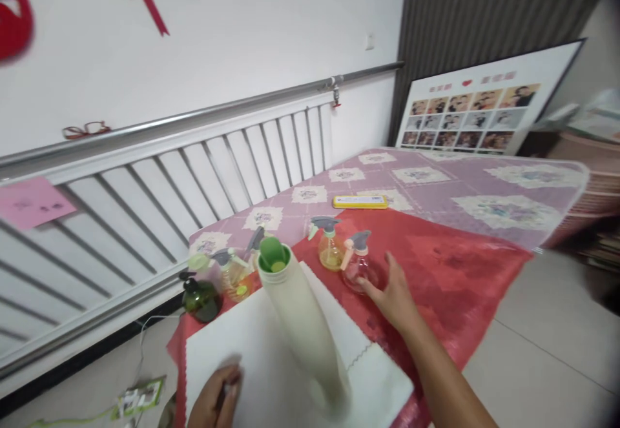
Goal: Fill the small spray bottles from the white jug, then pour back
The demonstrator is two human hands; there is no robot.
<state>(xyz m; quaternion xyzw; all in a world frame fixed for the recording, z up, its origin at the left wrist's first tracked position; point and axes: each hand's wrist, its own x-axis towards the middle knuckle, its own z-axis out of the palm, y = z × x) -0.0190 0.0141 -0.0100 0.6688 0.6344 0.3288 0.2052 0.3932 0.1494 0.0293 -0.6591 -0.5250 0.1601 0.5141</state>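
Observation:
My right hand (pixel 393 294) reaches forward over the red cloth (pixel 450 273), fingers curled round the base of a clear pink spray bottle (pixel 358 265). A yellow spray bottle (pixel 330 244) stands just left of it. My left hand (pixel 216 397) lies low at the near edge on a white cloth (pixel 242 357), its fingers curled; whether it holds anything is hidden. A tall cream flask (pixel 300 325) with a green funnel (pixel 272 254) in its mouth stands on the white cloth between my hands.
More spray bottles cluster at the left: a dark green one (pixel 199 297) and a yellowish one (pixel 232 275). A yellow flat box (pixel 360 201) lies on the purple patterned tablecloth (pixel 484 189). A white radiator (pixel 145 202) runs behind; a photo board (pixel 479 113) leans at the back.

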